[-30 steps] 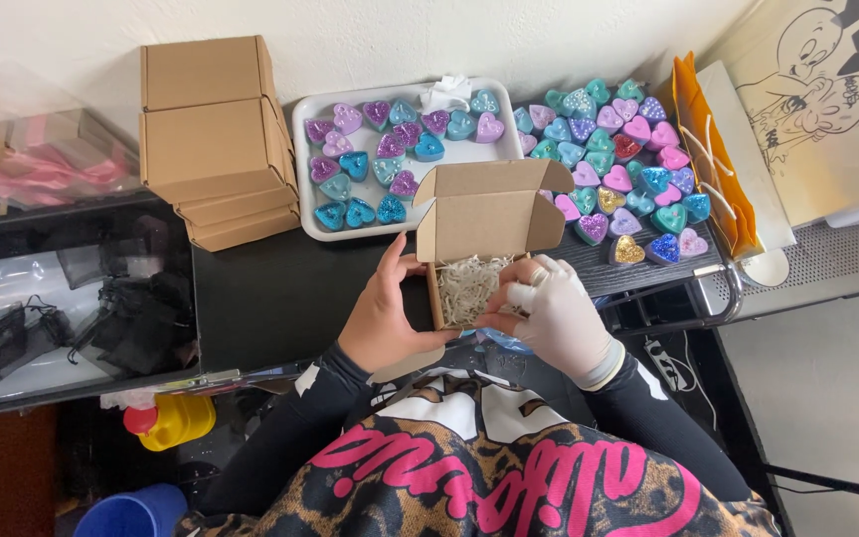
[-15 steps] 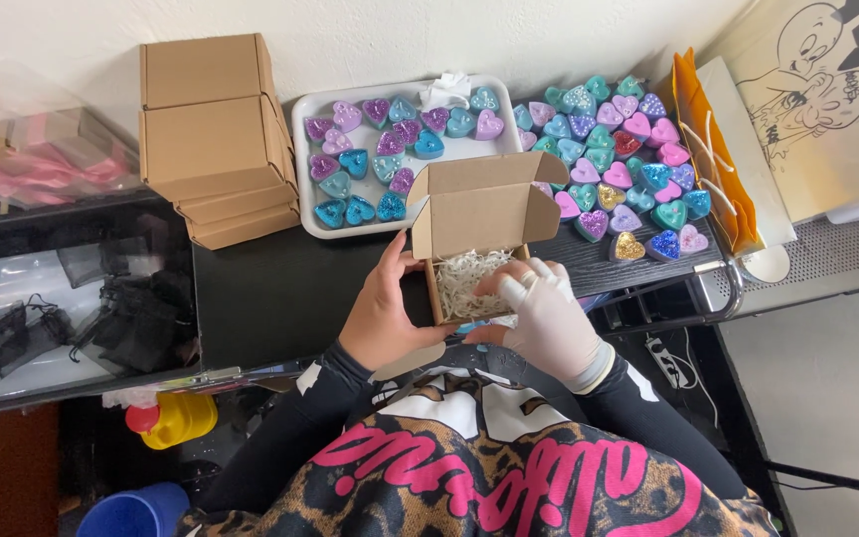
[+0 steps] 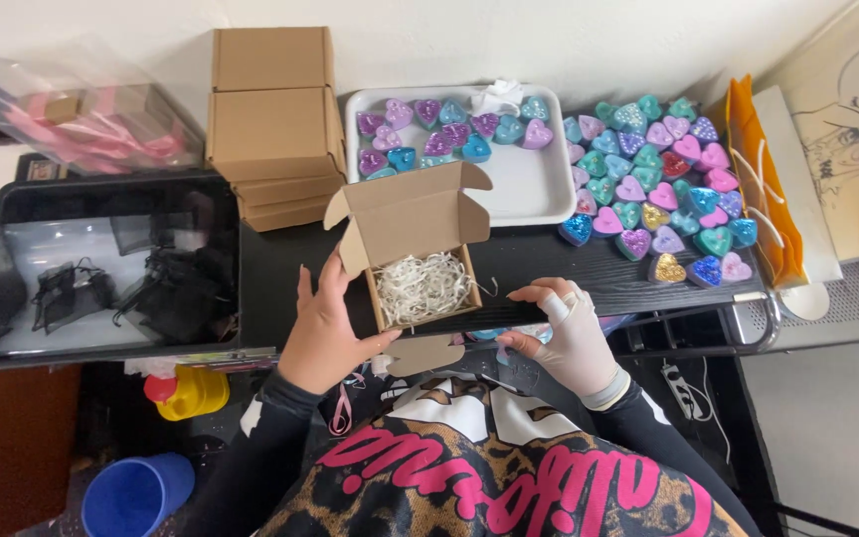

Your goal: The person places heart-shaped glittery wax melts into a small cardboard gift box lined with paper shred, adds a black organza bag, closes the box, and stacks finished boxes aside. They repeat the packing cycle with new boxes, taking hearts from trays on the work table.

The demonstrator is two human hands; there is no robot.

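A small open cardboard box (image 3: 420, 261) rests at the near edge of the black table (image 3: 539, 261), its lid tipped back. White shredded paper (image 3: 422, 286) fills it. My left hand (image 3: 325, 333) grips the box's near left corner, thumb under the front edge. My right hand (image 3: 569, 333), in a pale glove, sits just right of the box with its fingers curled at the table edge, apart from the box. Whether it holds something small is unclear.
A white tray (image 3: 529, 189) holds several heart-shaped pieces; many more hearts (image 3: 663, 184) lie to its right. Stacked cardboard boxes (image 3: 272, 124) stand behind left. A black bin (image 3: 101, 264) with dark pouches sits left. An orange bag (image 3: 763, 189) leans right.
My right hand has pulled out of the box and moved to its right side. The box now shows only the shredded paper. My left hand stays on the box.
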